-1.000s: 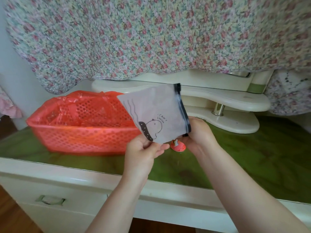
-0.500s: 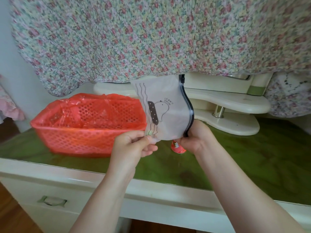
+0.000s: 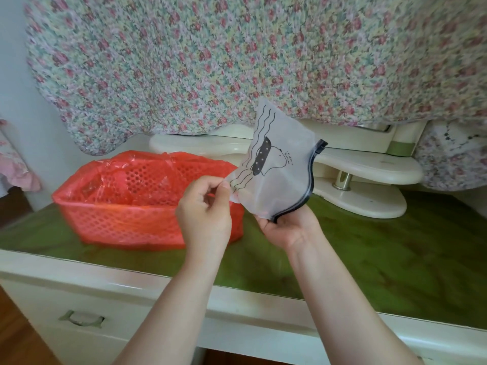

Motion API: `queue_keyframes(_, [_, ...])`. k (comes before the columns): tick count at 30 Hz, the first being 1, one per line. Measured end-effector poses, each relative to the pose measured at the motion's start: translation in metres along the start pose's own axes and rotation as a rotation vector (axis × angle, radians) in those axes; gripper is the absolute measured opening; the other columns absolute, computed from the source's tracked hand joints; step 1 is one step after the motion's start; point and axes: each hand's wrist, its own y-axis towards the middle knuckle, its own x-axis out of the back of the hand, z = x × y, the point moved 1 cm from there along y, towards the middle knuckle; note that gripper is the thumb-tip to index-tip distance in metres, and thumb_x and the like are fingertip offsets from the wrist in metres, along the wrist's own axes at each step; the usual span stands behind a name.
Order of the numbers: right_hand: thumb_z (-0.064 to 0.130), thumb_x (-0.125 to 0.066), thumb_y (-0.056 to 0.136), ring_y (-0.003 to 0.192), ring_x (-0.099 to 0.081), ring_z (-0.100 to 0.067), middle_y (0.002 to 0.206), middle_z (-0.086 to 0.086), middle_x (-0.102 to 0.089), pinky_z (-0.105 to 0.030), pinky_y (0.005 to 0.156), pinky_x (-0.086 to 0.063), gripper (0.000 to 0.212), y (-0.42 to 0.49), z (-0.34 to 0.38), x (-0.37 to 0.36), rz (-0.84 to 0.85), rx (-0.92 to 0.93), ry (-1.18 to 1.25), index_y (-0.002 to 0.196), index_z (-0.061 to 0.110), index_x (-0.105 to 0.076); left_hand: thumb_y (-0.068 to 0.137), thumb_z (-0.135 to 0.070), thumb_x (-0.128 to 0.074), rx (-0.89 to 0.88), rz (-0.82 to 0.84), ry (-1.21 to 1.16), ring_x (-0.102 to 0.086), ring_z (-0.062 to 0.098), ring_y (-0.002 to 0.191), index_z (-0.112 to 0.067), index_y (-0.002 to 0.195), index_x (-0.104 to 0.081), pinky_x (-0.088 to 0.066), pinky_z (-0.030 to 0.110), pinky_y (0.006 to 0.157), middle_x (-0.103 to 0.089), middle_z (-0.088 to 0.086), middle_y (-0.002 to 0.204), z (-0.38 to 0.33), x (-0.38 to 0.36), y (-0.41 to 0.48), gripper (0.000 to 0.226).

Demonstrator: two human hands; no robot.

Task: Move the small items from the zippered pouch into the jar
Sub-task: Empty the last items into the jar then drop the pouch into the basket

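Observation:
A frosted white zippered pouch [image 3: 279, 177] with a black cartoon drawing and a black zipper edge hangs in the air above the green tabletop. My left hand [image 3: 204, 209] pinches its lower left corner between thumb and fingers. My right hand [image 3: 286, 226] cups the pouch from below, at the lower end of the zipper. The black zipper pull [image 3: 322, 146] sits at the upper right end. No jar is in view, and I cannot see any contents inside the pouch.
A red mesh basket [image 3: 126, 214] lined with red plastic stands on the green tabletop [image 3: 395, 259] at the left. Cream curved shelves [image 3: 369, 169] rise at the back under a flowered cloth [image 3: 237, 61]. A drawer handle [image 3: 81, 317] shows below the front edge.
The pouch has turned and tilted, its zipper side swinging to the right. A small red object seen on the table under my right hand earlier is hidden now.

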Motion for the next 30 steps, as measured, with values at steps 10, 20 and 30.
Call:
queue_keyframes(10, [0.003, -0.036, 0.092, 0.078, -0.063, -0.028, 0.096, -0.014, -0.066, -0.037, 0.048, -0.057, 0.030, -0.003, -0.009, -0.004, -0.015, -0.017, 0.039, 0.105, 0.004, -0.063, 0.076, -0.024, -0.052, 0.089, 0.034, -0.170, -0.038, 0.012, 0.052, -0.029, 0.059, -0.053, -0.030, 0.031, 0.051, -0.051, -0.013, 0.051, -0.004, -0.012, -0.001, 0.018])
queue_keyframes(20, [0.007, -0.044, 0.086, 0.078, -0.064, -0.025, 0.091, -0.012, -0.068, -0.034, 0.060, -0.056, 0.029, 0.000, -0.004, -0.006, -0.015, -0.017, 0.069, 0.107, 0.008, -0.064, 0.079, -0.024, -0.051, -0.010, 0.125, -0.171, -0.043, 0.006, 0.042, -0.027, 0.067, -0.051, -0.035, 0.022, 0.044, -0.052, -0.012, 0.049, -0.006, -0.012, 0.000, 0.012])
queue_keyframes(30, [0.003, -0.039, 0.089, 0.043, -0.066, -0.023, 0.058, -0.011, -0.068, -0.039, 0.041, -0.057, 0.027, -0.002, -0.017, -0.009, 0.014, -0.020, 0.104, 0.078, 0.002, -0.063, 0.071, -0.034, -0.062, 0.070, 0.180, -0.097, -0.040, 0.014, 0.046, -0.028, 0.061, -0.061, -0.035, 0.028, 0.052, -0.048, -0.009, 0.039, -0.003, -0.021, 0.000, 0.012])
